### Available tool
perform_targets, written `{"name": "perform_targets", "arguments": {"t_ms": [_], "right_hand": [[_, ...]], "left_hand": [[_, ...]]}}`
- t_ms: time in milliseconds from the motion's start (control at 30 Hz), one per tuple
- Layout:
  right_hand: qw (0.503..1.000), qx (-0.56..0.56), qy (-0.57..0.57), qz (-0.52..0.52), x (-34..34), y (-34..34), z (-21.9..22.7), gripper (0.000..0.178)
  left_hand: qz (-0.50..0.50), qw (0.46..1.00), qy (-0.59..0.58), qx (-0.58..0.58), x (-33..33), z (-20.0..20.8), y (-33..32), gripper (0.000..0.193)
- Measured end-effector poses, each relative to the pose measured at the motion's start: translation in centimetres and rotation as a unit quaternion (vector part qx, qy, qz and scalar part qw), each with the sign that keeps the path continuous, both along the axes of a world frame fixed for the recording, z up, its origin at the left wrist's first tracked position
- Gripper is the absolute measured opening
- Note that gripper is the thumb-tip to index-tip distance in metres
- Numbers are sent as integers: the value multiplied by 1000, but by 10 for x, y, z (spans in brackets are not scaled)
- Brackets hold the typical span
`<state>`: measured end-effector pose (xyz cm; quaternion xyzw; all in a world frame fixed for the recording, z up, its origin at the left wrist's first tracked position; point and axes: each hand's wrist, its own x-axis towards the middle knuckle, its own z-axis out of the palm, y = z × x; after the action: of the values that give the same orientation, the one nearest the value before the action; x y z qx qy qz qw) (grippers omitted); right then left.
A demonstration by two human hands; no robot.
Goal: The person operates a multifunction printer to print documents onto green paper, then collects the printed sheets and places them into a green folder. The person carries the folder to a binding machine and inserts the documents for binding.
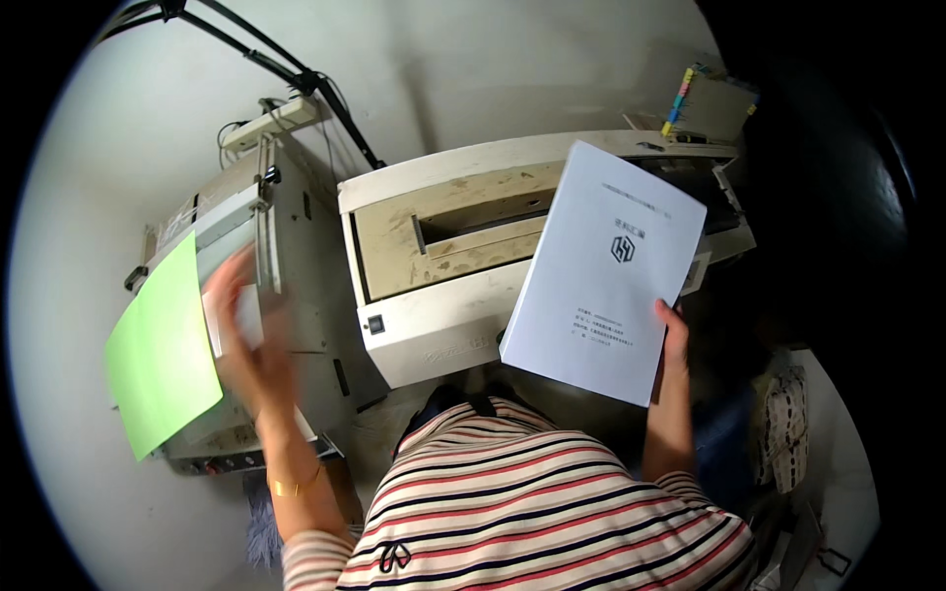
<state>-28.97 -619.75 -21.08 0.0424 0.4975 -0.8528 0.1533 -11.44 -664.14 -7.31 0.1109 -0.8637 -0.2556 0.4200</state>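
Note:
My right hand [674, 340] grips a thick stack of white printed paper [591, 286] by its lower right edge, the thumb on top. The stack is held tilted over a beige machine [434, 325] with a long slot in its top. My left hand [251, 340] is smeared by motion beside a light green sheet [163, 355], and whether it touches the sheet cannot be made out. That sheet lies slanted over the left-hand machine [305, 266], and something white shows behind my blurred fingers.
A black jointed arm [296, 74] reaches across the wall at the upper left, above a power strip [271, 123]. Upright card with coloured tabs [678, 101] stands at the back right. A small black switch [375, 324] sits on the middle machine's front. Patterned cloth [785, 428] hangs at the lower right.

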Motion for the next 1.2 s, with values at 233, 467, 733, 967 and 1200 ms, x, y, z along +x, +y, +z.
{"name": "perform_targets", "arguments": {"t_ms": [233,467,733,967,1200], "right_hand": [[961,70,10,267,-47,-46,23,57],[926,105,38,360,-47,-59,-12,69],[888,85,-76,446,-53,-64,-50,56],[872,-295,-287,264,-5,-33,-81,70],[925,-272,-218,154,63,-27,-108,77]], "left_hand": [[-277,893,-295,-194,-204,-36,56,98],[-428,683,-576,131,-217,-95,47,98],[-342,633,-579,383,-172,-150,40,77],[-301,663,-483,486,-150,-158,27,58],[-244,629,-480,560,-132,-154,38,44]]}}
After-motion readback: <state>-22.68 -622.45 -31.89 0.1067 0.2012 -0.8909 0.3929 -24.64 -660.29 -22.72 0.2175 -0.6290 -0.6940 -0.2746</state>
